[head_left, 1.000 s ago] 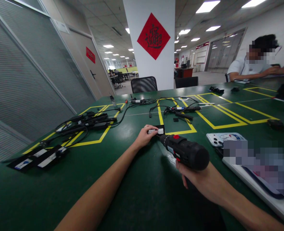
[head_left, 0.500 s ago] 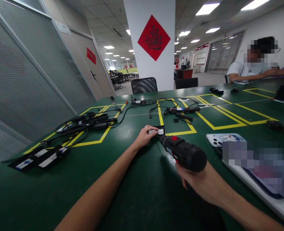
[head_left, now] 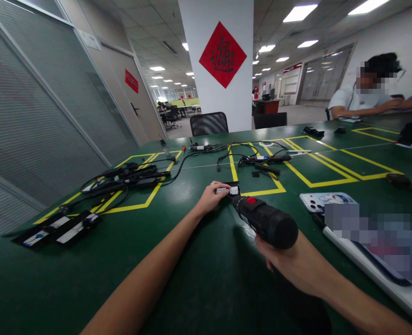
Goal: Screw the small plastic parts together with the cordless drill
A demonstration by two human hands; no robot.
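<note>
My right hand (head_left: 279, 260) is wrapped round the grip of a black cordless drill (head_left: 263, 218) with a red switch on top. The drill's chuck points forward and left, and its tip meets the near side of a small black-and-white part (head_left: 233, 190) on the green table. What the tip touches exactly is too small to tell. My left hand (head_left: 211, 197) is closed on the left end of that part, pressing it with fingers and thumb. Part of the piece is hidden under these fingers.
Yellow tape (head_left: 265, 192) marks rectangles on the green table (head_left: 192, 288). Tangled black cables (head_left: 136, 177) lie to the left, near black-and-white pieces (head_left: 76, 228). A pen-like tool (head_left: 261, 159) lies ahead. A phone (head_left: 324, 200) is at right; another person (head_left: 362, 97) sits beyond.
The drill's rear has shifted very slightly left, while its tip stays at the small part. My left hand holds the same place.
</note>
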